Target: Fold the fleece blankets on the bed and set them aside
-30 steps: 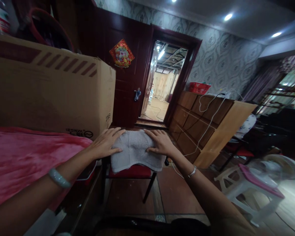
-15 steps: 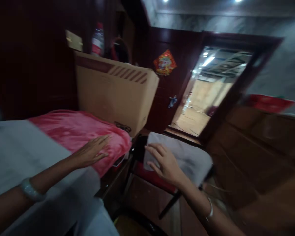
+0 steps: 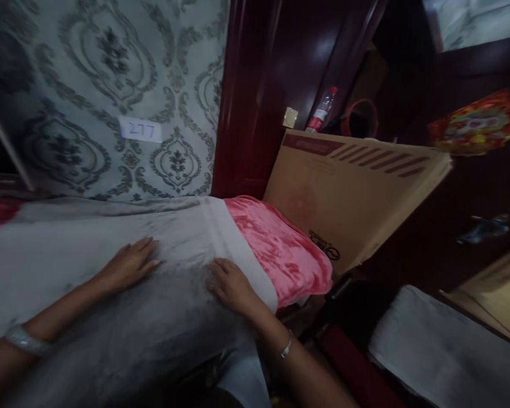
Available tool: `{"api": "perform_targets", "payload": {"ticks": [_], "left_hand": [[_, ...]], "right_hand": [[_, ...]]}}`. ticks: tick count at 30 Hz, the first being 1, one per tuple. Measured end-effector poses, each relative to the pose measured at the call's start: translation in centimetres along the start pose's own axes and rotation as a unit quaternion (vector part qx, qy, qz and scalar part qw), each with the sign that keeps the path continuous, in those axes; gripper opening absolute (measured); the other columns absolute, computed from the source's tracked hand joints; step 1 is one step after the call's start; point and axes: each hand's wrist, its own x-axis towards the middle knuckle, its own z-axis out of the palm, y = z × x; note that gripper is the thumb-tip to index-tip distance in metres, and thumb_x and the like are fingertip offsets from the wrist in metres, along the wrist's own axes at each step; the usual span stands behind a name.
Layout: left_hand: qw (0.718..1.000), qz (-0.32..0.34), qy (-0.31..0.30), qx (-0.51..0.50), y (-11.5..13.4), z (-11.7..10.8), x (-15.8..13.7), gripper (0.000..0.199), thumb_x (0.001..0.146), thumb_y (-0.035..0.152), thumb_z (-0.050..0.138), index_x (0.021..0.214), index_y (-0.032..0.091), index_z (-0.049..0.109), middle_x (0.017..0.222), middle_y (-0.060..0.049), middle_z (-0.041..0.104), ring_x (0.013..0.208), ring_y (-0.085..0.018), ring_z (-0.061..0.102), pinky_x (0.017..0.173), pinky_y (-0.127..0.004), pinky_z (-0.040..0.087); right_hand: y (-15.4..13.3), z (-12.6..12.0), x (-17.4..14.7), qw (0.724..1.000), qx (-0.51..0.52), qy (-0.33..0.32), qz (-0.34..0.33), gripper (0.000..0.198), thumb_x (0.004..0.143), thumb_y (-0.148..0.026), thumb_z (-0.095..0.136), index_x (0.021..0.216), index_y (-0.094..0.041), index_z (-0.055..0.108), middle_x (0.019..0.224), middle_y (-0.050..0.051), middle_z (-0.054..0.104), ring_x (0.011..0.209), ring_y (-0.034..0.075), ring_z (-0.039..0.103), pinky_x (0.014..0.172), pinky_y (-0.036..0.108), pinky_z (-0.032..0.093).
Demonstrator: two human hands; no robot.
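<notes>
A grey blanket (image 3: 170, 289) is spread over the surface before me, its pale hem running along the right side. My left hand (image 3: 130, 263) lies flat on or just above it, fingers stretched out, with a pale bangle on the wrist. Farther right, my right hand (image 3: 233, 286) is over the blanket near the hem, fingers loosely spread and a thin bangle on the wrist. Neither hand holds anything. Past the hem, a pink plush cloth (image 3: 280, 249) shows from under the grey one.
Behind the pink cloth stands a large cardboard box (image 3: 323, 187), with a bottle (image 3: 322, 110) standing behind its top edge. A chair draped with a grey cloth (image 3: 446, 345) is at the lower right. Patterned wallpaper (image 3: 174, 85) bears a paper marked 277 (image 3: 141, 130).
My view has swung left from the doorway to the blanket and wallpaper. My right hand has gone from in front of the chair to over the grey blanket; my left is now over grey, not pink.
</notes>
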Motion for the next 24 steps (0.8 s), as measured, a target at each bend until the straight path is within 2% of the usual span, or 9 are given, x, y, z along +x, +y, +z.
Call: {"api": "perform_targets", "payload": {"ticks": [3, 7, 12, 20, 24], "left_hand": [[0.994, -0.095, -0.003, 0.059, -3.8, 0.0, -2.6, 0.067, 0.092, 0.044, 0.041, 0.149, 0.009, 0.042, 0.161, -0.020, 0.031, 0.150, -0.036, 0.027, 0.119, -0.062, 0.023], [0.984, -0.156, -0.050, 0.073, -5.3, 1.4, -4.9, 0.071, 0.094, 0.049, 0.035, 0.154, 0.011, 0.035, 0.163, -0.019, 0.026, 0.152, -0.033, 0.022, 0.120, -0.059, 0.021], [0.984, -0.158, -0.048, 0.061, -5.1, 2.4, -5.4, 0.072, 0.094, 0.052, 0.032, 0.154, 0.013, 0.035, 0.163, -0.017, 0.024, 0.152, -0.034, 0.022, 0.120, -0.059, 0.020], [0.982, -0.181, -0.036, 0.035, -4.6, 2.0, -6.2, 0.071, 0.095, 0.055, 0.033, 0.153, 0.015, 0.038, 0.163, -0.018, 0.025, 0.153, -0.032, 0.020, 0.122, -0.055, 0.017], [0.972, -0.229, -0.041, 0.024, -6.3, 1.1, -7.3, 0.070, 0.093, 0.059, 0.035, 0.153, 0.022, 0.038, 0.164, -0.015, 0.026, 0.152, -0.035, 0.022, 0.119, -0.064, 0.015]], "right_hand": [[-1.5, 2.5, 4.2, 1.000, -0.010, -0.025, -0.013, 0.062, 0.098, -0.045, 0.054, 0.154, -0.024, 0.037, 0.162, 0.011, 0.032, 0.151, 0.027, 0.024, 0.121, 0.050, 0.026], [-1.2, 5.5, 6.4, 0.997, -0.028, -0.071, -0.002, 0.063, 0.100, -0.051, 0.048, 0.157, -0.030, 0.031, 0.166, 0.006, 0.023, 0.154, 0.029, 0.014, 0.121, 0.057, 0.017], [0.1, 7.5, 6.1, 0.996, -0.045, -0.075, 0.017, 0.060, 0.101, -0.048, 0.046, 0.156, -0.033, 0.031, 0.166, 0.002, 0.022, 0.153, 0.027, 0.017, 0.122, 0.054, 0.015], [0.1, 7.9, 5.6, 0.996, -0.055, -0.066, 0.009, 0.057, 0.100, -0.040, 0.046, 0.155, -0.030, 0.035, 0.164, 0.004, 0.028, 0.152, 0.027, 0.022, 0.121, 0.054, 0.021], [0.2, 8.1, 5.5, 0.996, -0.062, -0.065, 0.005, 0.056, 0.101, -0.041, 0.045, 0.155, -0.029, 0.037, 0.164, 0.004, 0.029, 0.152, 0.028, 0.022, 0.120, 0.055, 0.022]]}}
